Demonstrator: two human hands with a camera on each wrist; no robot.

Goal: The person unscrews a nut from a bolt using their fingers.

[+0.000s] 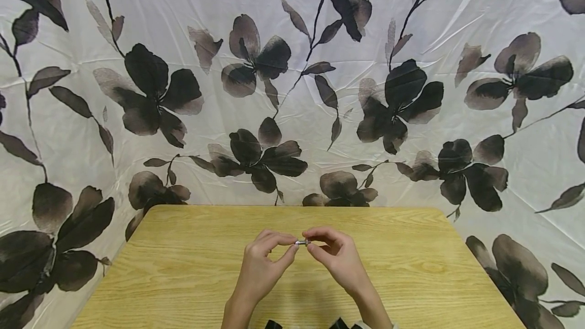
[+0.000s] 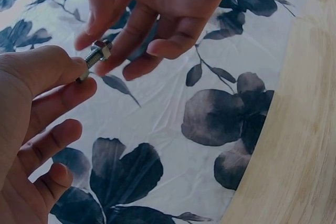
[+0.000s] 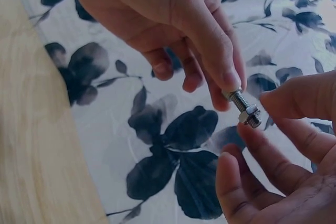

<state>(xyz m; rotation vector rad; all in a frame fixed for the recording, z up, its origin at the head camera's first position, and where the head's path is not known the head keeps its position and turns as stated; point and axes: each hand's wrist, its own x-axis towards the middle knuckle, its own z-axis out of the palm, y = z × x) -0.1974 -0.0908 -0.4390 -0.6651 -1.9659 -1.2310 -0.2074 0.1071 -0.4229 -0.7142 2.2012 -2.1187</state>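
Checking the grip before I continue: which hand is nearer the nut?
Right. The right hand is right at the nut; the left hand pinches the bolt by its opposite end, farther from the nut.

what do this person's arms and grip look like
The left grip and right grip are bare, no gloves or rings showing. The left forearm shows no sleeve; a pale edge, perhaps a cuff, appears beside the right forearm at the head view's bottom.

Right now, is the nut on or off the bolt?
On: the nut sits partway along the bolt, with threads showing on both sides of it.
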